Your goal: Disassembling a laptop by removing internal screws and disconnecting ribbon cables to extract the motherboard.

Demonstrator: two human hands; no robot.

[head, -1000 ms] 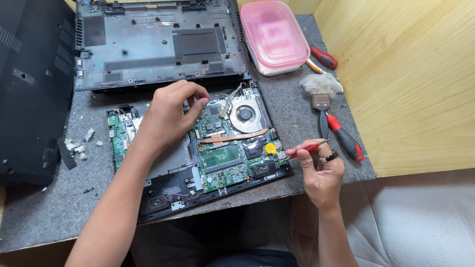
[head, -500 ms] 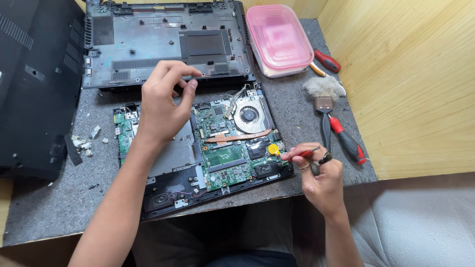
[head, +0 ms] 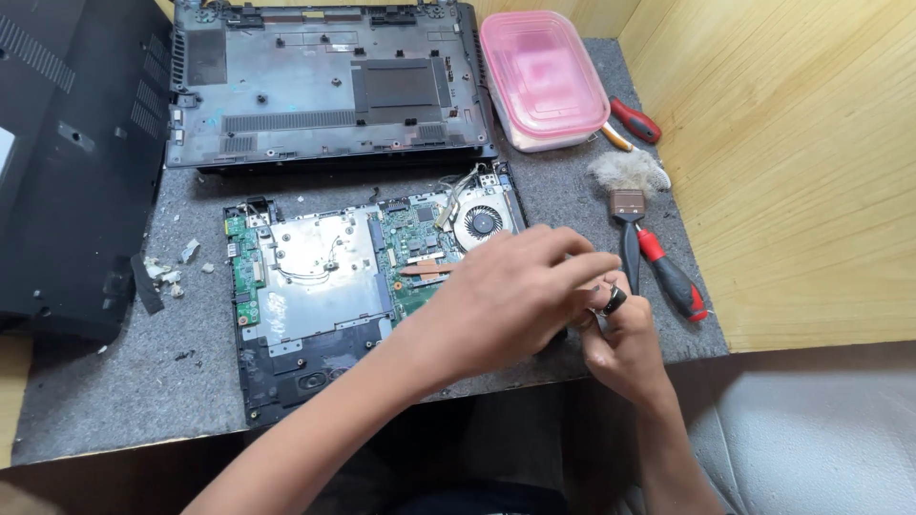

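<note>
An opened laptop base (head: 315, 277) lies on the grey mat (head: 114, 381), showing its green circuit board, silver plate and round fan (head: 482, 221). My left hand (head: 515, 296) reaches across the laptop's near right corner, and its fingertips meet my right hand (head: 620, 339). My right hand wears a dark ring and is curled closed at the mat's front edge. The small red-handled screwdriver it held earlier is covered by my left hand. I cannot see whether my left fingers pinch anything.
The removed bottom cover (head: 324, 86) lies behind the laptop. A black panel (head: 67, 162) sits at the left, a pink lidded box (head: 539, 76) at the back right. A brush (head: 627, 205), red-handled pliers (head: 668, 272) and a red screwdriver (head: 634, 119) lie by the wooden wall.
My left hand has left the top of the circuit board and swung right and nearer, onto my right hand. The right hand stayed by the laptop's near right corner.
</note>
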